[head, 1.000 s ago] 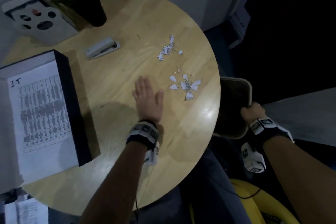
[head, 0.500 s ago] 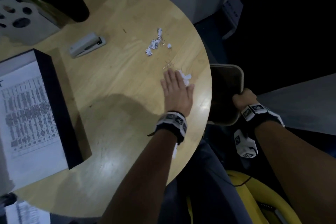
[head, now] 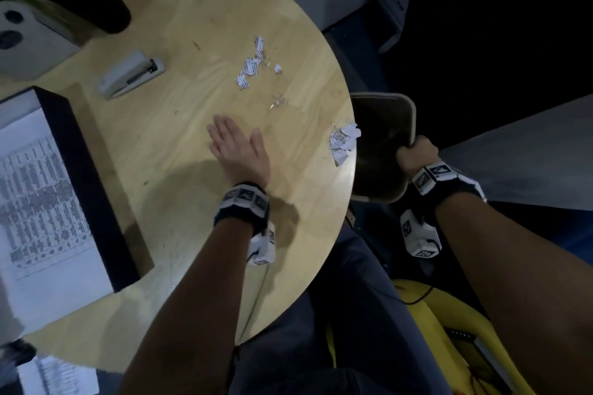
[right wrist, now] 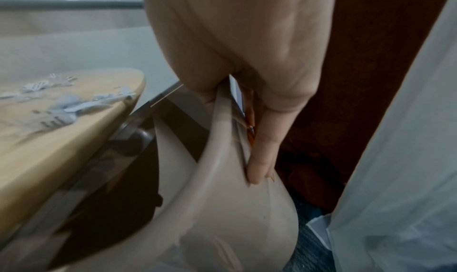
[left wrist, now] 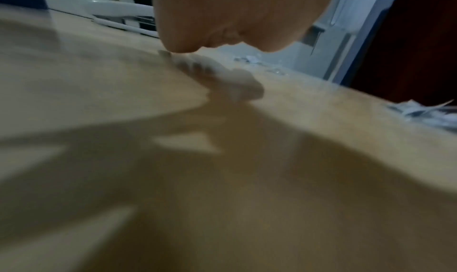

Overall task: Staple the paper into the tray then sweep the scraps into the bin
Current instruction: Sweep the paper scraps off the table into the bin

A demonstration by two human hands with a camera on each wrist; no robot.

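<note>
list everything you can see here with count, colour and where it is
round wooden table: one, light wood, centre
white paper scraps at the table edge: one pile, right edge beside the bin
white paper scraps farther back: one cluster, behind the hand
loose metal staples: a few, between the two scrap groups
grey stapler: one, left of the scraps
black tray with printed paper: one, left side
beige plastic bin: one, held below the table's right edge
dark plant pot: one, back left
left hand: flat on the table
right hand: grips the bin's rim
</note>
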